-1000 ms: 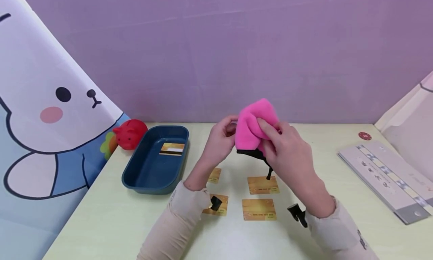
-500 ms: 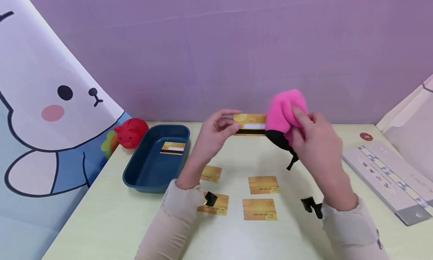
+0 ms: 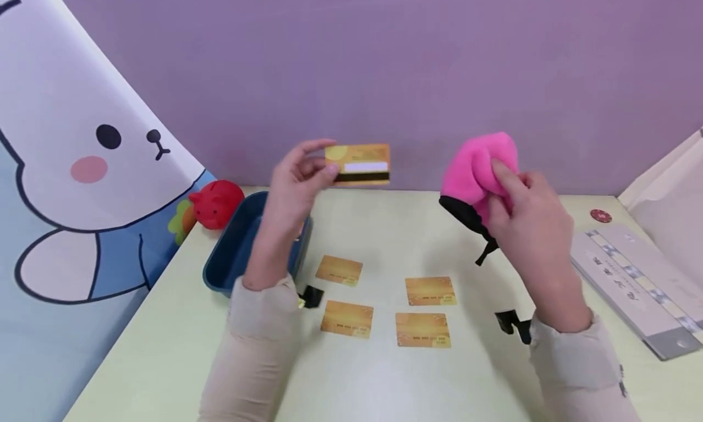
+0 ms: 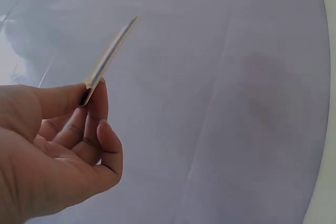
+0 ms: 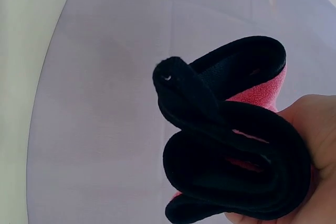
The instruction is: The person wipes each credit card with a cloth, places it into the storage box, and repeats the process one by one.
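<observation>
My left hand (image 3: pixel 293 193) pinches a gold bank card (image 3: pixel 359 153) between thumb and fingers, raised above the table with its magnetic stripe facing me. The left wrist view shows that card (image 4: pixel 111 53) nearly edge-on. My right hand (image 3: pixel 529 227) grips a bunched pink fabric pouch (image 3: pixel 478 166) with black trim, also in the air. Its folded black rim (image 5: pixel 236 150) fills the middle of the right wrist view; the inside is too dark to make out. Several gold cards lie face up on the table, among them a front card (image 3: pixel 423 330) and a back-left card (image 3: pixel 339 270).
A blue tray (image 3: pixel 216 274) stands at left, partly hidden behind my left forearm. Beside it sits a red piggy bank (image 3: pixel 216 203). On the right lie a grey-white box (image 3: pixel 631 288) and a red chip (image 3: pixel 601 216). A purple backdrop (image 3: pixel 384 62) rises behind the table (image 3: pixel 351 385).
The card came out of the pink pouch into view. My left hand carried it left and up, while my right hand moved the pouch to the right.
</observation>
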Demonstrator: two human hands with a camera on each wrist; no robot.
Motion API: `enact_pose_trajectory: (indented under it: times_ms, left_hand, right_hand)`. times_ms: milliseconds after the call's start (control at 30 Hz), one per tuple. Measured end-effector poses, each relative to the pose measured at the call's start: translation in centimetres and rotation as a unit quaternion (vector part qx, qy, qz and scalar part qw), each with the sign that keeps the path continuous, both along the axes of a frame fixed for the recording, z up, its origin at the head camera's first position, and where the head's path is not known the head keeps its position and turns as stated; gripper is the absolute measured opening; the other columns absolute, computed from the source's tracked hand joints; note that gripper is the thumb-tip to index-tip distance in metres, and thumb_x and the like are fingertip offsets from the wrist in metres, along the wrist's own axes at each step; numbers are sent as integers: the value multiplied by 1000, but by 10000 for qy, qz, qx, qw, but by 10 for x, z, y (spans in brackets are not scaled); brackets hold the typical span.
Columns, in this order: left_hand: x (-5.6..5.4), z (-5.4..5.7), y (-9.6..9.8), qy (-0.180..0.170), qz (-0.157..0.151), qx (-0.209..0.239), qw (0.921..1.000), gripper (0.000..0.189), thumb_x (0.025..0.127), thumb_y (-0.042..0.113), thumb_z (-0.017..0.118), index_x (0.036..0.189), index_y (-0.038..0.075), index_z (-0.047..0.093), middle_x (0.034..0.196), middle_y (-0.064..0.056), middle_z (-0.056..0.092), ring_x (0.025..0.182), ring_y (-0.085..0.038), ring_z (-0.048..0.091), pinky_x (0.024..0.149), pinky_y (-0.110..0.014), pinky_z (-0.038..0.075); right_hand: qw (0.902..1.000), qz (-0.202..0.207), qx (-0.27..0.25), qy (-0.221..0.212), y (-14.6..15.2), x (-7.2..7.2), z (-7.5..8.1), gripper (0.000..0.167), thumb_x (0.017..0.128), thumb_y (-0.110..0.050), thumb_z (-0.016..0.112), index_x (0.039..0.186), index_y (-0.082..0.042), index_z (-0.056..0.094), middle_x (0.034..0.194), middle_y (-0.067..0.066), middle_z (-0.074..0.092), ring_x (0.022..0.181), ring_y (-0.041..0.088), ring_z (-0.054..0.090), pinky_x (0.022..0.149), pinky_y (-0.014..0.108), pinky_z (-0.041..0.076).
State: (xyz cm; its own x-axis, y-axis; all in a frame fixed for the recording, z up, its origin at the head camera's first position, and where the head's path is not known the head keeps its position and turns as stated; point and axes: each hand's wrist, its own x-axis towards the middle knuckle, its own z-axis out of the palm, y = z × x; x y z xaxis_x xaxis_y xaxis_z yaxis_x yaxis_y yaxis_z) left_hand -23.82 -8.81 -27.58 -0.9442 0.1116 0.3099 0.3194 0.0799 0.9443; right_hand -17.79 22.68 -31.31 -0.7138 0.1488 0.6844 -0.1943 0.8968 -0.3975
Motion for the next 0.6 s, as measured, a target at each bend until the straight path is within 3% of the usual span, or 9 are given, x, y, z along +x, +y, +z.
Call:
enact_pose_trajectory:
  times_ms: [100, 167, 233, 300, 400, 533, 600]
  left_hand:
    - [-10, 12, -22, -243, 546, -606, 9964, 39, 97, 14, 66, 135, 19, 61, 102, -2, 67, 96, -18, 61, 80, -22, 52]
    - [-18, 17, -37, -460, 851, -1201, 9880, 38, 98, 17, 65, 136, 20, 60, 110, -6, 65, 101, -20, 60, 81, -22, 52]
    - [-27, 19, -52, -736, 940, -1778, 9768, 39, 100, 16, 62, 138, 18, 57, 118, -11, 63, 106, -23, 58, 86, -26, 53]
    - [-37, 17, -66, -1049, 869, -2338, 9627, 40, 101, 14, 59, 140, 14, 54, 125, -16, 60, 109, -26, 57, 90, -30, 53]
    - [-54, 9, -84, -1488, 673, -3149, 9350, 41, 101, 13, 57, 141, 8, 51, 130, -21, 56, 106, -30, 57, 88, -34, 53]
    - [-79, -12, -104, -2138, 308, -3884, 8958, 39, 101, 13, 58, 138, 4, 52, 130, -23, 54, 95, -28, 59, 77, -30, 51]
    - [-89, -24, -110, -2482, 43, -3996, 8824, 38, 100, 11, 58, 137, 2, 53, 128, -24, 56, 90, -26, 62, 73, -28, 51]
  right_hand:
    - [10000, -83, -6, 45, 4, 1, 3, 40, 95, -15, 57, 134, -17, 65, 102, 25, 62, 82, 44, 60, 57, 63, 43]
    - [9999, -107, -42, -1, 6, 2, 4, 40, 95, -15, 57, 134, -17, 65, 102, 25, 62, 82, 43, 59, 58, 63, 41]
    - [9999, -111, -56, -54, 7, 2, 5, 40, 95, -15, 57, 135, -17, 65, 102, 26, 61, 83, 43, 59, 59, 63, 41]
    - [9999, -107, -63, -85, 8, 2, 5, 40, 95, -15, 57, 135, -17, 65, 102, 26, 61, 83, 43, 58, 59, 63, 40]
    - [9999, -105, -55, -71, 8, 2, 4, 40, 95, -15, 57, 134, -17, 65, 101, 26, 61, 83, 43, 58, 59, 63, 40]
    - [9999, -89, -47, -75, 7, 2, 4, 40, 95, -15, 58, 134, -17, 65, 102, 26, 61, 85, 44, 59, 60, 64, 40]
    - [9999, -55, -50, -95, 6, 2, 3, 40, 95, -15, 58, 134, -16, 65, 103, 26, 61, 85, 43, 59, 61, 64, 41]
